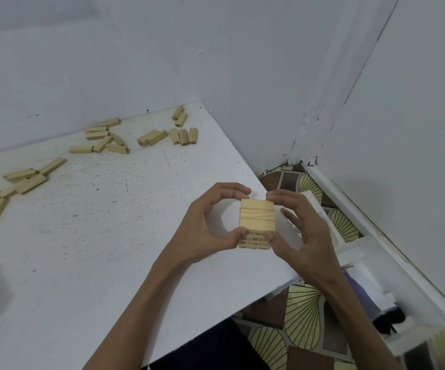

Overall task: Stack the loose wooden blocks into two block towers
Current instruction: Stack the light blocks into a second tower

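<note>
step: squaring first tower near right table edge | left hand, right hand both pinching it | next: fetch far-left loose blocks

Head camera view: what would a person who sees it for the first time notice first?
First, the short block tower near the right edge of the white table, with the left hand and the right hand curled round it from both sides. Next, the loose blocks lying scattered along the far and left parts of the table, close to the wall.
</note>
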Tool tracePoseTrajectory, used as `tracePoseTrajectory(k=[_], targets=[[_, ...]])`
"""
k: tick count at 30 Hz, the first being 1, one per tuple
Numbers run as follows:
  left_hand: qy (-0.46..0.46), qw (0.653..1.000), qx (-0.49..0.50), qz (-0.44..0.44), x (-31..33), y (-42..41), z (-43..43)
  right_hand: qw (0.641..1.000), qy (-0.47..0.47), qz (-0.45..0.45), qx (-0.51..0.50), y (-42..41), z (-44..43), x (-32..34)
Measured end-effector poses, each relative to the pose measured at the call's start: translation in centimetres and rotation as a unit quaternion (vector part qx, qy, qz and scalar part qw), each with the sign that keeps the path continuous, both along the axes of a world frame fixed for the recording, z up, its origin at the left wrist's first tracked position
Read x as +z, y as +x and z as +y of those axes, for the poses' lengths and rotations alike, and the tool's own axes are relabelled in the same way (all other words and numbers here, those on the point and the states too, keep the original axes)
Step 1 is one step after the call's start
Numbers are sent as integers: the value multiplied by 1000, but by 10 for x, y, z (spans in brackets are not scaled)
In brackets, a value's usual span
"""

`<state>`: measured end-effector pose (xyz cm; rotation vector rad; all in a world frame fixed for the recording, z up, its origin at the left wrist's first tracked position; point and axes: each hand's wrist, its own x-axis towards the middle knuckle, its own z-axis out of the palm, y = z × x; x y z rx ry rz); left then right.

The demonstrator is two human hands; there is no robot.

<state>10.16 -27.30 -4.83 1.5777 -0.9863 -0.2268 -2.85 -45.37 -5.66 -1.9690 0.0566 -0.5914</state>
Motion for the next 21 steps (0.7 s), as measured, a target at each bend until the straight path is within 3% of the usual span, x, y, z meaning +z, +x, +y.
tracePoseTrajectory(k=[21], targets=[[23,1000,5,11,0,0,3,999,13,34,20,-3,2,2]])
